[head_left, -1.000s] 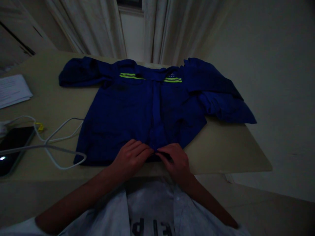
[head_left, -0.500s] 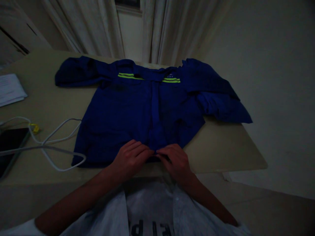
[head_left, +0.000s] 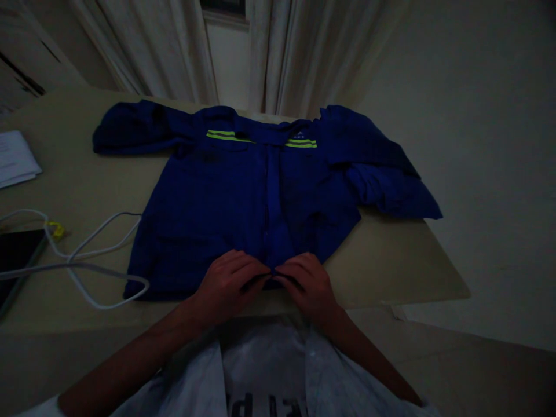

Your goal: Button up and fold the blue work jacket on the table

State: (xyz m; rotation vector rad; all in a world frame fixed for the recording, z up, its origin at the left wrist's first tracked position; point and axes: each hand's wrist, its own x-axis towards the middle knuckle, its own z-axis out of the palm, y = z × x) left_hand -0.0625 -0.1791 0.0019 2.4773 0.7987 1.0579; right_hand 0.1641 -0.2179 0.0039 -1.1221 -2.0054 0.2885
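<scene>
A dark blue work jacket [head_left: 217, 202] lies spread face up on the table, with its sleeves folded out to both sides and yellow-green reflective stripes across the chest. At its lower front placket my left hand [head_left: 228, 284] and my right hand [head_left: 306, 284] meet, their fingertips pinching the fabric edges together. The fingers hide the lowest part of the placket, so I cannot tell whether a button is fastened there.
The beige table [head_left: 391, 260] ends in an edge at the right and front. At the left lie a white cable [head_left: 87, 272], a dark phone [head_left: 17, 260] and papers [head_left: 15, 159]. Pale curtains [head_left: 313, 52] hang beyond the table.
The whole scene sits slightly further left in the picture, as my head has turned. Both hands stay at the placket, with the fingers curled a little more.
</scene>
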